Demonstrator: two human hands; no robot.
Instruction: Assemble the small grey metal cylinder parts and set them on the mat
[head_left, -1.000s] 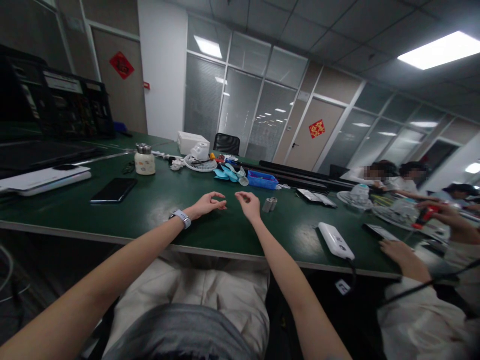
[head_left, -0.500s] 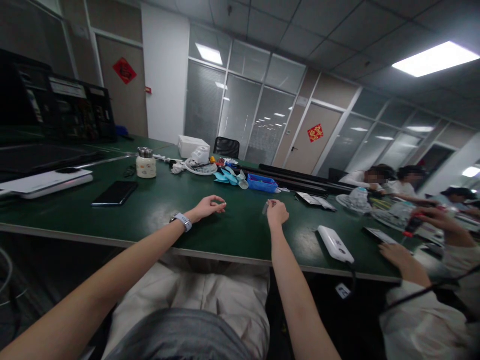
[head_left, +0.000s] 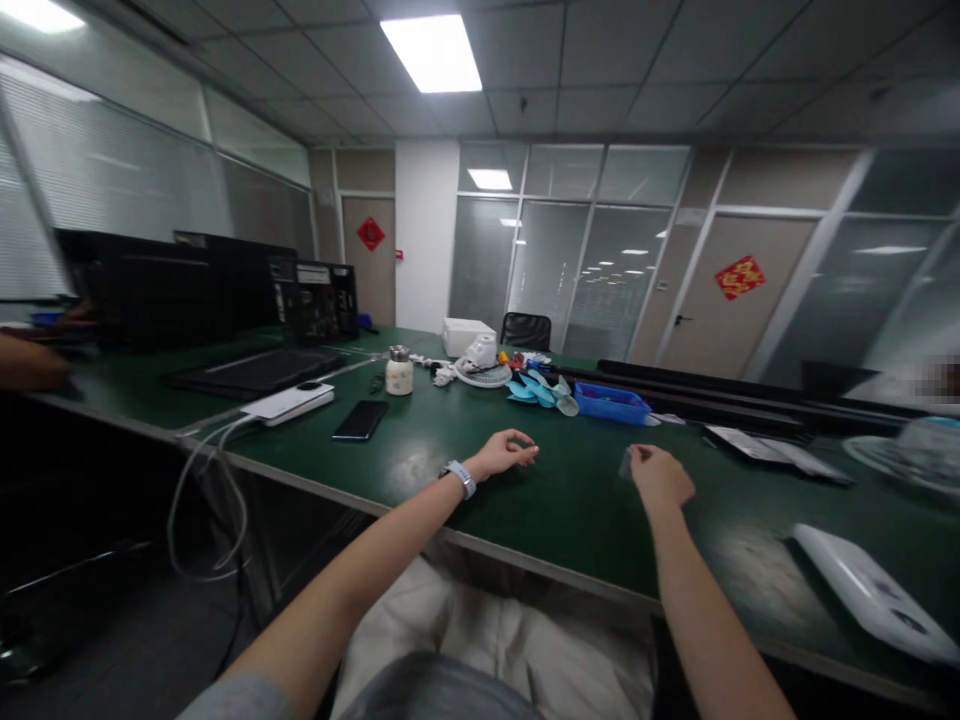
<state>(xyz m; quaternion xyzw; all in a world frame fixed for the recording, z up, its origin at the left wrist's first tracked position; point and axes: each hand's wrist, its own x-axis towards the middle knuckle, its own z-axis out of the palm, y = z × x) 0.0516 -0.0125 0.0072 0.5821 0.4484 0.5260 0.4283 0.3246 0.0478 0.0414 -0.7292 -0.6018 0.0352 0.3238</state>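
Note:
My left hand (head_left: 504, 456), with a watch on its wrist, is held just over the green table (head_left: 555, 520). Its fingers are curved and apart, with nothing in them. In my right hand (head_left: 663, 477), thumb and fingers pinch a small clear plastic piece (head_left: 625, 464), perhaps a little bag; its exact kind is not clear. Beyond my hands lie light-blue fan blades (head_left: 534, 389) and a blue plastic basket (head_left: 611, 403). A black phone (head_left: 361, 420) is flat on the table to the left of my left hand.
A cream bottle (head_left: 399, 374), a white fan grille (head_left: 484, 375) and a white box (head_left: 466, 336) stand farther back. To the right are papers (head_left: 776, 452) and a white device (head_left: 874, 590). White cables (head_left: 240, 490) hang off the table's left edge. Another person's arm (head_left: 30, 362) shows at far left.
My view has swung left and levelled, so things appear farther right. The co-worker's hands at the right have left the picture. Both my hands keep nearly the same pose.

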